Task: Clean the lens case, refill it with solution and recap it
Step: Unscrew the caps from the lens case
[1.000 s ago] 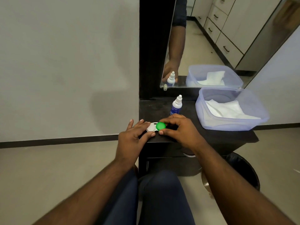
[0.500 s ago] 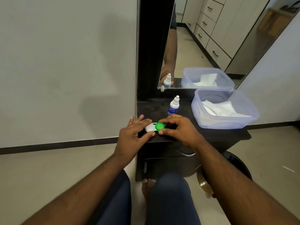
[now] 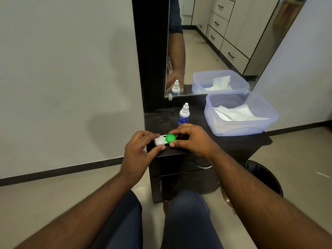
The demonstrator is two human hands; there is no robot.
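Observation:
A lens case [image 3: 164,140] lies at the front left corner of the black cabinet top [image 3: 233,141]. It has a white cap [image 3: 159,140] on the left and a green cap [image 3: 170,138] on the right. My left hand [image 3: 138,151] pinches the white cap between thumb and fingers. My right hand [image 3: 192,139] grips the green cap with thumb and fingertips. A small white solution bottle [image 3: 183,115] with a blue label stands upright just behind my right hand, capped.
A translucent blue plastic tub [image 3: 240,114] holding white tissues [image 3: 233,113] sits at the right of the cabinet top. A mirror [image 3: 206,51] stands behind. A black-lined bin [image 3: 264,177] is on the floor at the right. My knees are below the cabinet front.
My left hand's fingers have curled in and closed on the white cap; earlier they lay flatter beside the case. My right hand stays on the green cap.

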